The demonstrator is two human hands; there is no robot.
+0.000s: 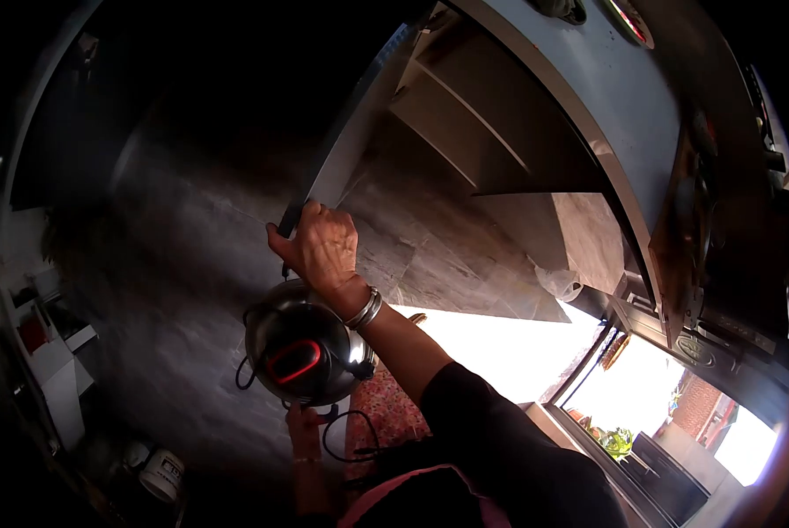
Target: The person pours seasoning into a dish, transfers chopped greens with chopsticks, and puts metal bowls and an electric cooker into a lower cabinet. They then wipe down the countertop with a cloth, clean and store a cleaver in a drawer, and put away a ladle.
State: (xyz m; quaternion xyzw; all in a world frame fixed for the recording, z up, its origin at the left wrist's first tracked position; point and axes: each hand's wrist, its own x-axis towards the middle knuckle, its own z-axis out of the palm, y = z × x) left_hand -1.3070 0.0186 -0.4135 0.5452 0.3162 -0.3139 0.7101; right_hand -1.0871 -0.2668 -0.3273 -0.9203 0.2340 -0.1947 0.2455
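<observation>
Here, left hand (303, 429) holding black pot (296, 339), right hand (322, 246) gripping door (349, 145), bucket (155, 482) lettering (173, 467) unreadable

Smooth silver bangles (372, 308) circle the wrist behind the bare right hand (324, 246); a plain black sleeve (500, 431) begins near the elbow. Pink trim (387, 484) curves over dark clothing (421, 502), beside red-and-pink floral cloth (386, 409). A thin band (306, 459) seems to ring the dim left wrist
</observation>
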